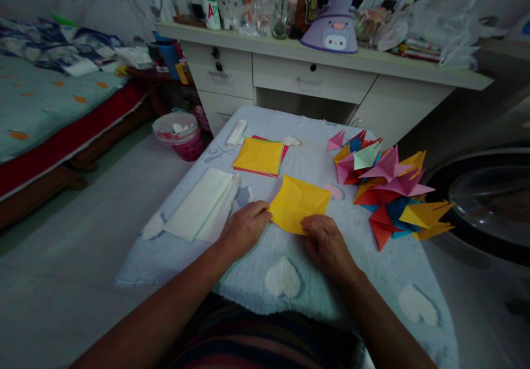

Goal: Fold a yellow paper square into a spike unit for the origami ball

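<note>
A creased yellow paper square (298,201) lies on the light blue towel (290,280) that covers the small table. My left hand (244,228) pinches the paper's left corner with curled fingers. My right hand (327,244) presses its fingertips on the paper's near edge, fingers bent and close together. A stack of coloured paper squares (259,156), yellow on top, lies just beyond the sheet. A heap of folded paper points (389,192) in pink, yellow, red and blue is piled to the right of my right hand.
A folded white cloth (205,203) lies left of my left hand, with scissors (219,152) and a white tube (237,132) behind it. A cluttered white desk (314,76) stands beyond, a bed (49,109) at left, a pink bin (180,134) on the floor.
</note>
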